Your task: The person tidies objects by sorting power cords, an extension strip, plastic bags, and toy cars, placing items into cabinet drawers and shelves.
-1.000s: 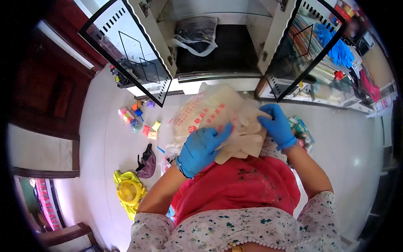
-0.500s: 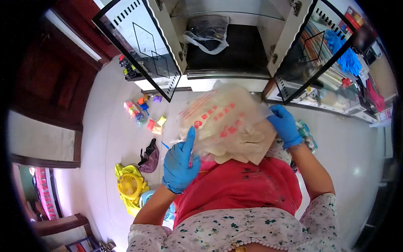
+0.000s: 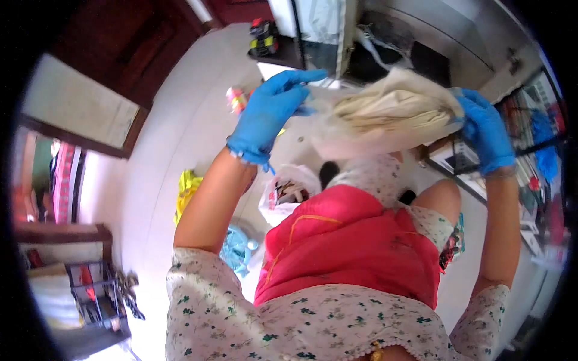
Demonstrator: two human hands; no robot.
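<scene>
A translucent plastic bag [image 3: 355, 144], with cream-coloured folded sheets [image 3: 397, 111] inside, is stretched between my two hands above my lap. My left hand [image 3: 268, 117], in a blue glove, grips the bag's loose side, its index finger pointing out to the right. At the opposite side my right hand [image 3: 486, 132], gloved in blue too, has its fingers closed around the bag's bulky edge. Motion blurs the bag, so I cannot tell exactly what the sheets are.
On the floor stand an open white bag [image 3: 271, 201] of small items, a light-blue fan [image 3: 236, 248] and a yellow cloth [image 3: 185, 195]. Ahead is an open cabinet with a black shelf [image 3: 430, 63]. A toy vehicle [image 3: 263, 37] sits on a ledge; a rack [image 3: 96, 292] stands lower left.
Both hands have lifted the plastic bag off the lap, up and forward toward the cabinet. The bag has tipped, its red print no longer visible. The head view has turned, uncovering the white bag.
</scene>
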